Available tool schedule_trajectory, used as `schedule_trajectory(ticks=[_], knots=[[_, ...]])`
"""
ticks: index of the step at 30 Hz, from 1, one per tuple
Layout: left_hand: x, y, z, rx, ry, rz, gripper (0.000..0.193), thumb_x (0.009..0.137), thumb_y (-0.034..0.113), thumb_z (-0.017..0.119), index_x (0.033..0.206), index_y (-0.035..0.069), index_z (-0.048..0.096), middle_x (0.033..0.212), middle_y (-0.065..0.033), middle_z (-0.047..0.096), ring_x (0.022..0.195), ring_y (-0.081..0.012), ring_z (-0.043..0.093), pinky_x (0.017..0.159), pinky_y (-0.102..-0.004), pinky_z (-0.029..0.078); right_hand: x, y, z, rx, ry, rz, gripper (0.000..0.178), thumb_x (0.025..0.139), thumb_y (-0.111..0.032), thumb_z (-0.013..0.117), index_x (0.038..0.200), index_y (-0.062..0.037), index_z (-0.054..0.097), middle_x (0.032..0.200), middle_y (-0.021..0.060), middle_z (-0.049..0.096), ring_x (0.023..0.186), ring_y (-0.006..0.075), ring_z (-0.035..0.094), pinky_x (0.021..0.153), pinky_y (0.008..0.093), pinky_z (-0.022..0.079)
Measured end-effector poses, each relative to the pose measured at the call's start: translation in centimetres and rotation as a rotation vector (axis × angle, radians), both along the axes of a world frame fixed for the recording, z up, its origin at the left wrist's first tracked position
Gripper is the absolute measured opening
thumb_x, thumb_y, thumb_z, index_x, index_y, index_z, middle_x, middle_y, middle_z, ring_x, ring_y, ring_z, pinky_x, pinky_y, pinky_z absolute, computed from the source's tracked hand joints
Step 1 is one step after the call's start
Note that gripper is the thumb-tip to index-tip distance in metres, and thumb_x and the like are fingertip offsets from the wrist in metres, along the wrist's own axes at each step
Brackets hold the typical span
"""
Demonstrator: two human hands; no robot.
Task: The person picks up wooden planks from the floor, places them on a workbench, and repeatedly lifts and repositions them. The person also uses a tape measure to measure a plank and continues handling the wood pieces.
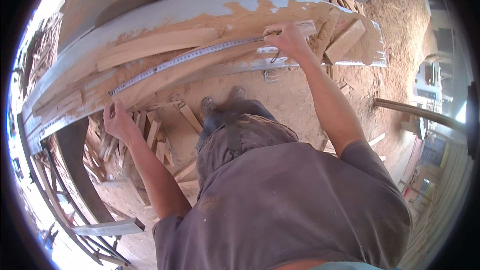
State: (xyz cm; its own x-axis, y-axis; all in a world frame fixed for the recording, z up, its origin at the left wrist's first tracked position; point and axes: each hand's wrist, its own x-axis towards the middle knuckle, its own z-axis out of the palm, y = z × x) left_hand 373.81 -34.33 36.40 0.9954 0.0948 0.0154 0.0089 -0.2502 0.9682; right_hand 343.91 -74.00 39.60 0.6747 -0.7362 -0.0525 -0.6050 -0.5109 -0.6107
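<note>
A white measuring tape [185,58] is stretched along a long, slightly curved wooden board [200,66] on a metal-topped worktable [195,6]. At its right end my right hand [290,40] is closed round the tape measure, mostly hidden in the fingers; a small dark loop [274,57] hangs below. My left hand [121,122] is at the board's left end, just below the tape's end, with fingers pinched together; what they grip, if anything, cannot be made out. Behind the tape lies another pale wooden board [155,47].
Sawdust and a wooden block [345,41] lie on the table's right end. Wood offcuts [152,135] are heaped on the floor under the table's left side, near my feet [222,99]. A wooden pole [420,112] juts in from the right; a metal frame [65,195] stands at left.
</note>
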Motion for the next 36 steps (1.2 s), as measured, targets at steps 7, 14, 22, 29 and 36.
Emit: schedule_trajectory(ticks=[7,14,22,29,36], knots=[[-1.1,-0.9,1.0,0.536,-0.166,-0.042,0.035,0.09,0.011,0.07,0.12,-0.008,0.071,0.109,-0.0149,0.069,0.1,-0.0278,0.065,0.091,-0.0391,0.053,-2.9,-3.5,-0.7,-0.299,0.155,-0.067,0.021,0.08,-0.028,0.077,0.096,-0.0158,0.084,0.108,0.0118,0.077,0.104,0.0343,0.071,0.098,0.044,0.053],[-8.4,-7.5,1.2,0.68,-0.638,-0.166,0.044,0.089,0.007,0.073,0.131,-0.006,0.066,0.137,-0.0196,0.06,0.13,-0.0375,0.052,0.111,-0.0498,0.043,-3.1,-2.7,-1.7,-0.303,0.018,-0.069,0.017,0.082,-0.029,0.079,0.095,-0.0197,0.081,0.101,0.009,0.07,0.102,0.0334,0.069,0.09,0.048,0.053],[-11.7,-14.1,2.4,0.591,-0.682,-0.449,0.039,0.094,0.009,0.072,0.13,-0.004,0.067,0.128,-0.0204,0.065,0.124,-0.0393,0.056,0.109,-0.0505,0.043,-3.3,-3.3,-1.7,-0.365,0.078,0.018,0.012,0.085,-0.027,0.076,0.095,-0.0194,0.078,0.1,0.011,0.067,0.102,0.0329,0.068,0.086,0.0478,0.055],[-11.4,-15.0,3.4,0.574,-0.567,-0.381,0.036,0.1,0.018,0.069,0.128,-0.005,0.068,0.126,-0.0201,0.067,0.122,-0.0382,0.058,0.107,-0.0485,0.044,-3.5,-3.7,-1.5,-0.284,0.013,0.029,0.014,0.087,-0.028,0.074,0.096,-0.0181,0.079,0.102,0.0109,0.067,0.103,0.0335,0.068,0.086,0.0468,0.055],[-11.2,-14.4,4.0,0.465,-0.502,-0.405,0.038,0.102,0.021,0.067,0.13,-0.005,0.067,0.128,-0.0205,0.066,0.125,-0.0354,0.058,0.11,-0.0466,0.043,-5.8,-5.2,0.0,0.072,-0.104,0.23,0.018,0.084,-0.027,0.075,0.096,-0.0153,0.081,0.096,0.0114,0.07,0.097,0.0342,0.067,0.085,0.0433,0.054]])
